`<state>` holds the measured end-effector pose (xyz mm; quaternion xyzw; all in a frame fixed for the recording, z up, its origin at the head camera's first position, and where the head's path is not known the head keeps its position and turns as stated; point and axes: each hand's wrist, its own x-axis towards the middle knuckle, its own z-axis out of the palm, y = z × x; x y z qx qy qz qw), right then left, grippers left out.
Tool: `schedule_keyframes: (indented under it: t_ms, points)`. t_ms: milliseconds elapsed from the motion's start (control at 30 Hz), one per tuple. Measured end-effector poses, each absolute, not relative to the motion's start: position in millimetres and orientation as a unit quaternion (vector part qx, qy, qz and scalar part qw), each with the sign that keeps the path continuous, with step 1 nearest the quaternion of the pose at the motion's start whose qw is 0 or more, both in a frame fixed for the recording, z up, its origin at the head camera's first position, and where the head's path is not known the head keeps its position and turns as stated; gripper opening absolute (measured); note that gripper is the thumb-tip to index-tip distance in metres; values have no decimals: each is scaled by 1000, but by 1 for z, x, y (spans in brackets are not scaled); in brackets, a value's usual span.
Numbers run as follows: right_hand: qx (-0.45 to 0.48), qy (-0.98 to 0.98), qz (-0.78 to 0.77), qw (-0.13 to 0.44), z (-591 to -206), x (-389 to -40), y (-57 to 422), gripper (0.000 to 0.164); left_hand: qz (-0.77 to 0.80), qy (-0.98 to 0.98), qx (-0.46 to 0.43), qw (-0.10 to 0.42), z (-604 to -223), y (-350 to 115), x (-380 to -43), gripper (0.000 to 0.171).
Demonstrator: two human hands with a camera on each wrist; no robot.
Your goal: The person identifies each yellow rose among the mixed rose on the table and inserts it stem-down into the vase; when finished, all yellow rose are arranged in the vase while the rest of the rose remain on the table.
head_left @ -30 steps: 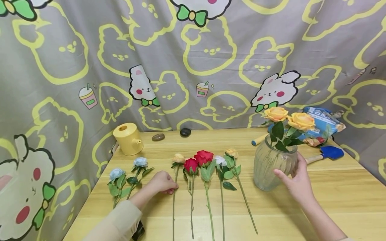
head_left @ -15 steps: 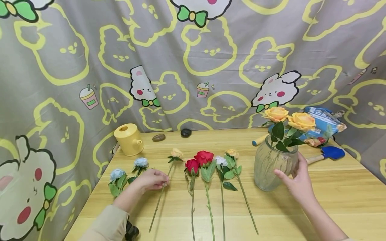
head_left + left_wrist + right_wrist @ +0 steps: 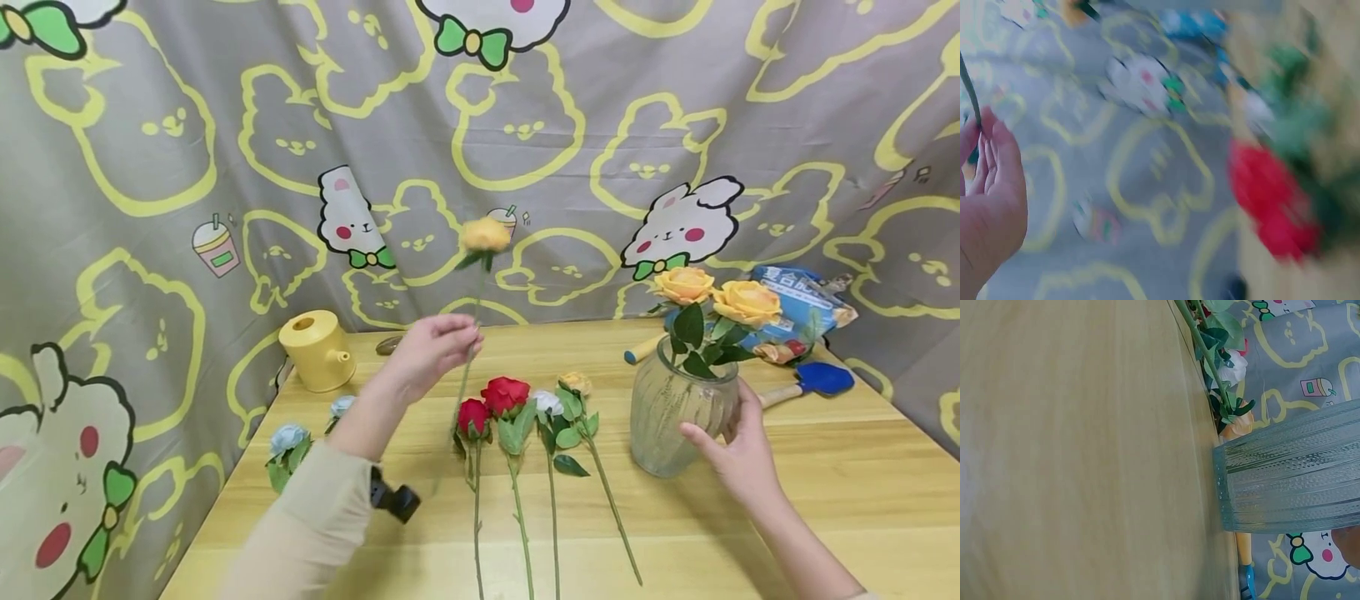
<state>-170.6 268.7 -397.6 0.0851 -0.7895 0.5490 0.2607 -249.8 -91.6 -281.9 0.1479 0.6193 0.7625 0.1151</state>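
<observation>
My left hand point(image 3: 429, 357) pinches the thin stem of a pale yellow rose point(image 3: 487, 235), raised above the table with its bloom up. In the left wrist view, the thumb and fingers point(image 3: 1005, 153) meet on that green stem point(image 3: 969, 94). On the right side, my right hand point(image 3: 750, 454) grips a ribbed clear glass vase point(image 3: 678, 421) by its right side. Two orange-yellow roses point(image 3: 746, 302) with leaves stand in the vase. From the right wrist, the glass wall point(image 3: 1291, 472) fills the right edge, a fingertip point(image 3: 1349, 545) against it.
Red roses point(image 3: 506, 396), a white rose point(image 3: 548, 404) and a yellow rose point(image 3: 574, 384) lie mid-table point(image 3: 690, 542). Blue roses point(image 3: 288, 439) lie left, near a yellow watering can point(image 3: 317, 350). A blue shovel point(image 3: 825, 379) and a blue bag point(image 3: 802, 304) are behind the vase.
My left hand has lifted the pale yellow rose off the table, first tilting it left, then moving it up and to the right. The right hand and vase have stayed in place.
</observation>
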Motion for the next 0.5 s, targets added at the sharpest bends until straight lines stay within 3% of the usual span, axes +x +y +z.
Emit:
schedule_keyframes:
  t_ms: [233, 500]
  points:
    - [78, -792, 547, 261, -400, -170, 271, 86, 863, 485, 140, -17, -232, -4, -262, 4]
    - [85, -795, 543, 257, -399, -171, 271, 88, 862, 445, 200, -138, -203, 62, -268, 6]
